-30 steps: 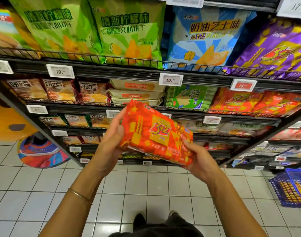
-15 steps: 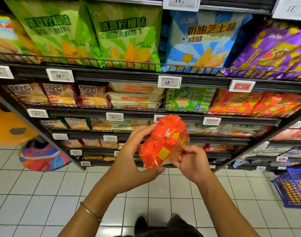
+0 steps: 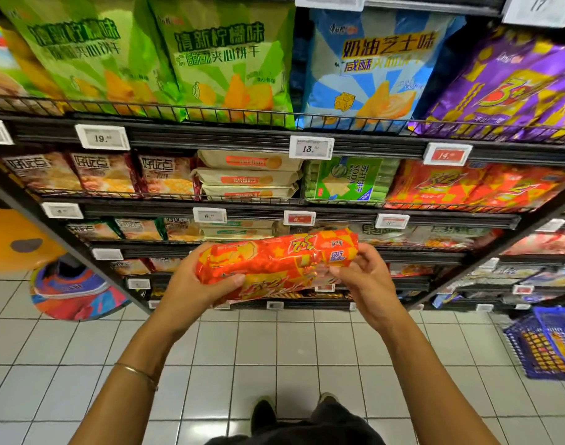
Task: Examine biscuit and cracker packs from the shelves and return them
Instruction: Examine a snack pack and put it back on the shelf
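A red and orange biscuit pack printed "3+2" lies sideways in both my hands, in front of the lower shelves. My left hand grips its left end, thumb across the front. My right hand pinches its right end, beside a small blue label. Matching red packs lie on the second shelf at the right. Green lemon biscuit bags, a blue cheese biscuit bag and purple packs fill the top shelf.
Black wire shelves with price tags run across the view. A blue basket of goods stands on the tiled floor at the right. A colourful round display sits at the shelf's left end. My shoes show at the bottom.
I have turned the red pack over from a tilted, front-facing hold to lying lengthwise and horizontal. Both hands shifted to its ends and it dropped lower in view.
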{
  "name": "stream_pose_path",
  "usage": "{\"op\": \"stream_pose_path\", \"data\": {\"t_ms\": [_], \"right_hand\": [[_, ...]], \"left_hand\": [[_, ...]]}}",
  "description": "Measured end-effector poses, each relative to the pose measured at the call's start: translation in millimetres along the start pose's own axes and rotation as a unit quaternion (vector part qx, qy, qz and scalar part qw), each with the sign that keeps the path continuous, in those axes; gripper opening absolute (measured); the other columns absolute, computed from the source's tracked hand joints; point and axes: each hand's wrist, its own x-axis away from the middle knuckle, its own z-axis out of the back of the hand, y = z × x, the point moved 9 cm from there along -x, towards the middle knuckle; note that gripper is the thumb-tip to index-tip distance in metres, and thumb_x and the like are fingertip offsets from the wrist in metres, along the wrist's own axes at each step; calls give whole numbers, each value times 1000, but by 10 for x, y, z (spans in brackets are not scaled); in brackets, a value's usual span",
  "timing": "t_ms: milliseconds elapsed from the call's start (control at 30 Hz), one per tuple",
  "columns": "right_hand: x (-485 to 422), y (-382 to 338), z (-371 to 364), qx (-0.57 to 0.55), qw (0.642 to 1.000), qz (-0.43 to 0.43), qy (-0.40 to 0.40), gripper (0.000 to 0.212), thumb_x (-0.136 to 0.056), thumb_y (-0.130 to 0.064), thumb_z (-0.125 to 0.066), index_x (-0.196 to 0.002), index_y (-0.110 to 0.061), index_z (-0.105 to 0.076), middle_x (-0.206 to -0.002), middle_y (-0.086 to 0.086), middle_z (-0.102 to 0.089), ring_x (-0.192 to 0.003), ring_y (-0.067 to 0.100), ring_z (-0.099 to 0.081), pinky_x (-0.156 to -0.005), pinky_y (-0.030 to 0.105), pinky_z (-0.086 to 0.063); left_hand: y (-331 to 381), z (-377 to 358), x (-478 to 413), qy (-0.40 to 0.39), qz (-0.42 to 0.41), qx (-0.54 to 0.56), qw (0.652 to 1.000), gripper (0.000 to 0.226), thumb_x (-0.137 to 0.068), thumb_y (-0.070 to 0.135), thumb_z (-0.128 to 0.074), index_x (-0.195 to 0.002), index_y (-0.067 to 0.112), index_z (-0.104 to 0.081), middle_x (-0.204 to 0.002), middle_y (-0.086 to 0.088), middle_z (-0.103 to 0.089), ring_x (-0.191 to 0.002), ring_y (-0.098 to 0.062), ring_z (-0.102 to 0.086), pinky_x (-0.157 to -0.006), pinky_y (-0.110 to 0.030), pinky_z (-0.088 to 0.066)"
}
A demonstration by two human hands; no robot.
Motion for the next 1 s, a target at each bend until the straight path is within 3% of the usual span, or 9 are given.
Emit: {"op": "stream_pose_path", "data": {"t_ms": [200,367,467,567,700,767,867,933,1000], "right_hand": [[81,-276,-85,92,994,51,19,71,-53,-36,-95,-111,-17,-59,-117,17,-71,-114,37,-68,-91,57,-60],[94,-505,-286,84,995,48,-34,62,-56,-45,-94,-95,-17,-55,-97,7,-75,-92,29,-73,-77,43,-57],[131,-690,-382,25,994,60,-87,59,-79,-57,-79,-107,-9,-61,-101,19,-59,-92,32,-60,-78,41,-48],[129,-781,-440,20,990,82,-110,35,-96,-34,-61,-124,-13,-63,-122,12,-65,-109,27,-64,-82,38,-55],[135,-707,-619,-102,985,35,-134,58,-96,-31,-60,-150,-15,-46,-146,13,-60,-124,31,-60,-91,46,-57],[122,-692,-644,-110,986,19,-125,66,-92,-39,-69,-151,-20,-49,-148,13,-58,-129,31,-59,-92,48,-57],[70,-669,-594,-99,989,-13,-105,64,-76,-54,-85,-129,-23,-67,-125,6,-72,-115,23,-69,-83,45,-60],[45,-605,-522,-92,991,-63,-67,54,-71,-61,-86,-111,-28,-69,-101,-2,-77,-102,18,-72,-72,37,-60],[28,-521,-430,-93,989,-111,-17,49,-76,-63,-80,-112,-32,-69,-103,-1,-78,-107,21,-70,-69,33,-57]], "left_hand": [[-196,156,-10,43,33,78,996,84,-51,63,-98,-124,33,-71,-122,-6,-77,-110,-28,-75,-82,-35,-64],[-497,33,-2,63,150,202,966,78,-57,58,-96,-124,25,-74,-122,-16,-76,-105,-36,-76,-74,-47,-65],[-750,-31,80,45,266,251,930,65,-69,56,-88,-123,21,-77,-126,-17,-74,-109,-39,-74,-84,-55,-62],[-874,-175,168,-10,329,261,908,70,-55,61,-96,-112,23,-81,-121,-18,-76,-98,-39,-77,-78,-50,-62],[-977,-431,319,-60,398,259,878,72,-68,67,-84,-117,16,-79,-112,-20,-76,-90,-35,-78,-72,-50,-63],[-1006,-522,391,-80,422,290,856,78,-72,67,-80,-126,10,-74,-111,-22,-74,-91,-36,-76,-72,-52,-63],[-1000,-606,454,-100,426,370,820,89,-75,65,-78,-138,4,-63,-109,-23,-74,-89,-36,-78,-72,-56,-64],[-993,-659,485,-116,427,427,789,99,-86,71,-61,-149,-5,-50,-103,-25,-76,-79,-35,-79,-74,-55,-65],[-969,-710,475,-121,426,447,777,97,-92,70,-52,-148,-9,-48,-103,-26,-76,-74,-34,-79,-69,-53,-66]]}}
